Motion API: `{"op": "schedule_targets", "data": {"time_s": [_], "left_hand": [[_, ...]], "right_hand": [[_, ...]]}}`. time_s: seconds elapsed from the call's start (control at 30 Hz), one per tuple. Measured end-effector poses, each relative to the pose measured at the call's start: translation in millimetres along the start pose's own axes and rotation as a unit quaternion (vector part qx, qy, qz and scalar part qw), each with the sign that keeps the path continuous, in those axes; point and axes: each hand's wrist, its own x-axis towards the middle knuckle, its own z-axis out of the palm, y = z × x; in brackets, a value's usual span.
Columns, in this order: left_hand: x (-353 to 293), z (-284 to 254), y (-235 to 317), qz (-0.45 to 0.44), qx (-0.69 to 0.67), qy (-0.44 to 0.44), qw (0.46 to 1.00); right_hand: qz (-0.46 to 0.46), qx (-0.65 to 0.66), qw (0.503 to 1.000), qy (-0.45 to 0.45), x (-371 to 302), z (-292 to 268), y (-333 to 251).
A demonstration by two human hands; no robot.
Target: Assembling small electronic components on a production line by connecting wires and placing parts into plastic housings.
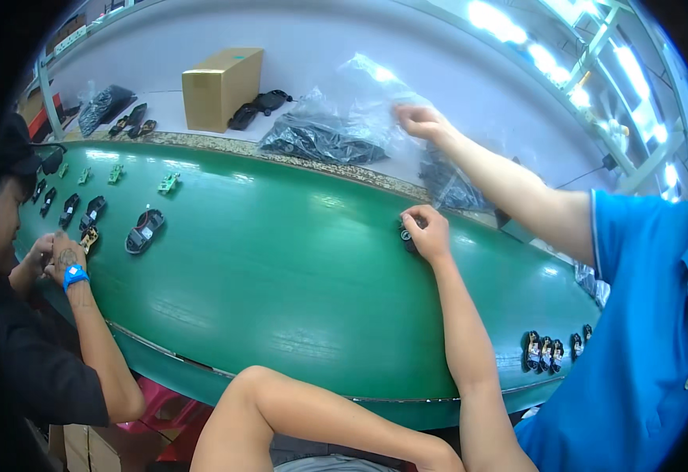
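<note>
Over at the far left, a co-worker [25,346] in a dark cap and black shirt bends over the green worktop [297,259], both hands [58,253] brought together at a small yellowish part [89,237]. Just past them I see a row of black housings [92,211] and, behind those, a line of little green circuit boards [116,173]; a larger grey-rimmed housing [145,230] lies a bit to the right. On the ledge behind stands a cardboard box [222,90], with dark parts beside it.

Low down, the person's bare left forearm [336,417] runs from a bent elbow toward the bottom edge. The left hand is out of sight there, so I can't tell how it is held.

A big clear plastic bag [324,145] of black pieces slumps on the ledge. At its right, the blurred hand [421,122] of someone in a blue shirt [635,346] hangs with fingers curled; I can't tell whether it grips the plastic. Nearer, another hand [430,232] is clamped on a black part [408,237] at the worktop; whether it is the person's right hand, I can't say. Far right, small black assemblies [545,354] stand in a row near the edge.
</note>
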Motion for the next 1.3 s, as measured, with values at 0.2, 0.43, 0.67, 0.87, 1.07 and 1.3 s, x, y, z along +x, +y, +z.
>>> {"op": "schedule_targets", "data": {"time_s": [0.2,0.43,0.67,0.87,1.07,1.3], "left_hand": [[-3.0,-10.5,-5.1,-0.008,0.0,-0.067,0.998],[-23.6,-17.2,-56.8,-0.17,-0.129,-0.093,0.972],[-33.2,-12.6,-48.8,-0.203,-0.274,0.109,0.934],[-35.2,-14.9,-58.6,-0.147,-0.318,0.154,0.924],[-41.3,-13.9,-53.6,-0.139,-0.371,0.162,0.904],[-45.6,-18.7,-52.9,-0.116,-0.414,0.162,0.888]], "right_hand": [[-0.052,-0.008,0.999,0.0,-4.4,4.2,-12.0],[-0.132,-0.016,0.988,-0.076,-13.6,-2.2,-27.2],[-0.154,-0.087,0.983,-0.044,-43.5,-8.6,-36.4],[-0.138,-0.128,0.981,0.037,-66.8,-12.2,-46.7],[-0.138,-0.082,0.987,0.023,-91.6,-16.4,-63.0],[-0.089,-0.107,0.989,0.041,-105.1,-27.6,-65.9]]}}
